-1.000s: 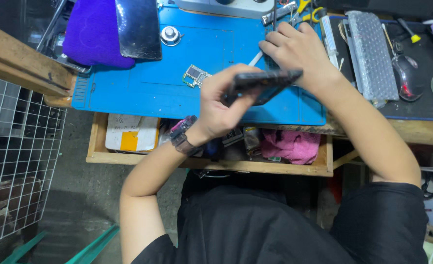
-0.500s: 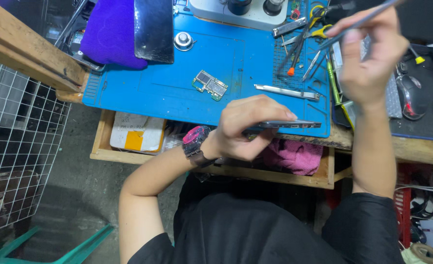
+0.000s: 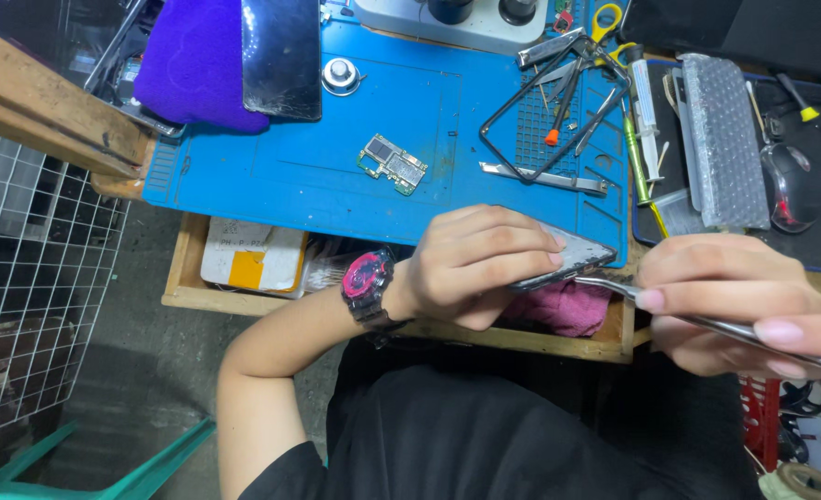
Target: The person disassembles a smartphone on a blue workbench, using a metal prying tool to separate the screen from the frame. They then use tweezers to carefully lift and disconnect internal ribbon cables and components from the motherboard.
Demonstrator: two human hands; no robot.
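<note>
A partly dismantled phone [image 3: 563,262] is being held in the left hand [image 3: 473,264], above the front edge of the worktop [image 3: 290,176] and over an open wooden drawer [image 3: 401,319]. The grip of that hand is being kept wrapped around the body of the phone, fingers over the top face and thumb beneath. Metal tweezers [image 3: 707,324] are being pinched in the right hand [image 3: 739,315], grip closed on the shank, and their tips are being brought to the lower right corner of the phone, touching it or just beside it; which cannot be told.

For the work to be done well, the phone is probably best being steadied with the left wrist braced, so that the corner is being kept still while the tips are being guided in. The tweezers are likely being asked for a light, shallow angle, since a slip could be scratching the frame or flicking a small part into the drawer.

On the blue mat, a small circuit board [image 3: 392,164] is lying well apart from the hands. A thin black frame [image 3: 549,120] and several hand tools [image 3: 577,65] are being left at the far right of the mat, and a cracked dark screen panel [image 3: 281,56] is leaning beside a purple cloth [image 3: 193,60].
</note>
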